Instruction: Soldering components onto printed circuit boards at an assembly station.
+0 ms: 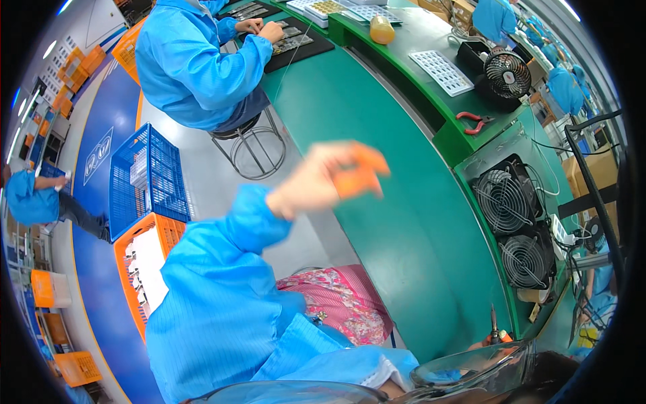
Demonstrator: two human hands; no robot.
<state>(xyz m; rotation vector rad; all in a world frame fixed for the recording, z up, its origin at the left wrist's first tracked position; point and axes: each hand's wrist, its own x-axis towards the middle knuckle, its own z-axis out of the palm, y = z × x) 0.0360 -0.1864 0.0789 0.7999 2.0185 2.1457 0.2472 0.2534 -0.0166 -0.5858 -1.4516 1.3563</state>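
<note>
My left hand (316, 176) is raised over the near edge of the green worktable (410, 249). Orange finger cots cover its fingertips, and it is blurred by motion. The thumb and fingers look bent and apart, with nothing visible between them. At the lower right, beyond the rim of clear glasses (471, 363), only a small part of my right hand (486, 342) shows, with an orange fingertip. A slim pointed tool (494, 320) sticks up from it, tip away from me. The lens rim hides most of that grip, and the tool's exact kind is unclear.
To the right are two black fans (501, 202) with wire guards, a small desk fan (508, 74), red-handled pliers (474, 123) and a white tray (442, 72). A co-worker (195, 67) sits at the far left. Blue (151, 172) and orange crates (168, 232) stand left, near a stool (250, 145).
</note>
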